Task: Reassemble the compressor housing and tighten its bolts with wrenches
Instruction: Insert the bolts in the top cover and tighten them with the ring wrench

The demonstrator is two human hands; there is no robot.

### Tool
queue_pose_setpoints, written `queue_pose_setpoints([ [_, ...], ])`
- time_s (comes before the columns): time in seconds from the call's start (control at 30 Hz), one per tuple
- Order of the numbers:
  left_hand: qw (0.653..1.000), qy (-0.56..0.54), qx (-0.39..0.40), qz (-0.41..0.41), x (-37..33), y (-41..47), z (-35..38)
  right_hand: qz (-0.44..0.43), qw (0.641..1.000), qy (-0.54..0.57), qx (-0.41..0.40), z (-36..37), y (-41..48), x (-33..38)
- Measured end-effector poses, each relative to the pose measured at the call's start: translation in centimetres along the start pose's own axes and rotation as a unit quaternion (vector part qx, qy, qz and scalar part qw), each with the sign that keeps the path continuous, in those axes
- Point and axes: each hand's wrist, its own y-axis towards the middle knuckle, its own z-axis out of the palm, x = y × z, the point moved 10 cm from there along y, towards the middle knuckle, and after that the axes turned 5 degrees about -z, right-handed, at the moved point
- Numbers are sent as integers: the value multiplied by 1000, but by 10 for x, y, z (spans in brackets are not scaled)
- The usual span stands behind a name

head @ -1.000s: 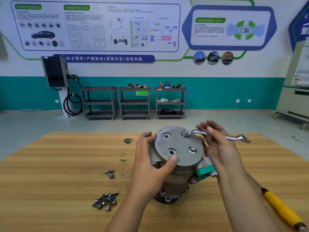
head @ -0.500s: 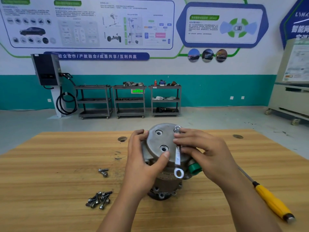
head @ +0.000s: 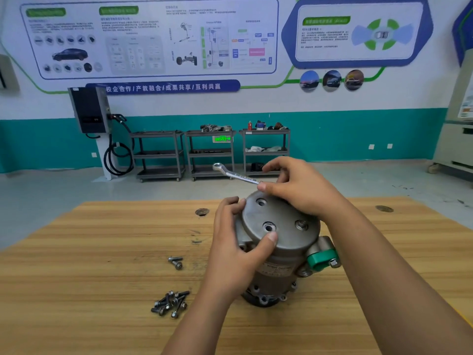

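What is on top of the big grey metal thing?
Its flat lid shows two open holes and one bolt. The left hand presses its thumb by the middle hole. The right hand, pinching a wrench, covers the far edge, so whatever sits there is hidden.

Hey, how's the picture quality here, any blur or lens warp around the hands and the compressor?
Head view: wide-angle warp bends the wall posters near the frame edges; compressor and left hand sharp; right hand and wrench slightly soft; light even, with only faint shadows on the table.
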Motion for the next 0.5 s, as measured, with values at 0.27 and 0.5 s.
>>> queue_pose_setpoints([
  [0.27, 1000, -4, 4, -7, 7, 0, -6, 143, 966, 179, -116, -10, -11, -66],
  [0.5, 1000, -12, 12, -15, 5, -1, -3, 160, 812, 529, -190, 2, -56, -85],
])
